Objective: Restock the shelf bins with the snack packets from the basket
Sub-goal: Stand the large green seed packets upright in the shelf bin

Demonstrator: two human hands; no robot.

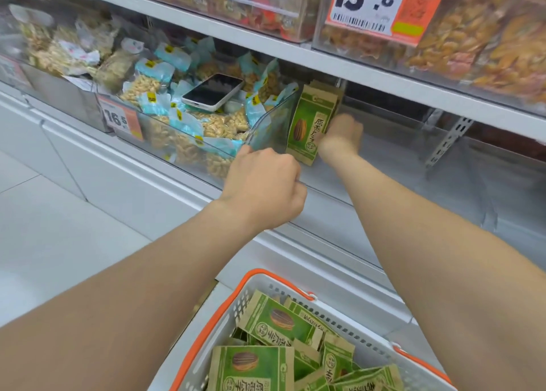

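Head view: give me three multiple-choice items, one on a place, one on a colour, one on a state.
1. The smartphone lies:
A) on the nut packets
B) on the top shelf
C) on the floor

2. The basket has handles that are:
A) blue
B) orange
C) black

3. The shelved sunflower seed packets:
A) lie flat
B) are torn open
C) stand upright in the right hand

Answers:
1. A, it rests atop the pale blue nut packets.
2. B, orange handles rim the white basket.
3. C, the right hand holds them on end.
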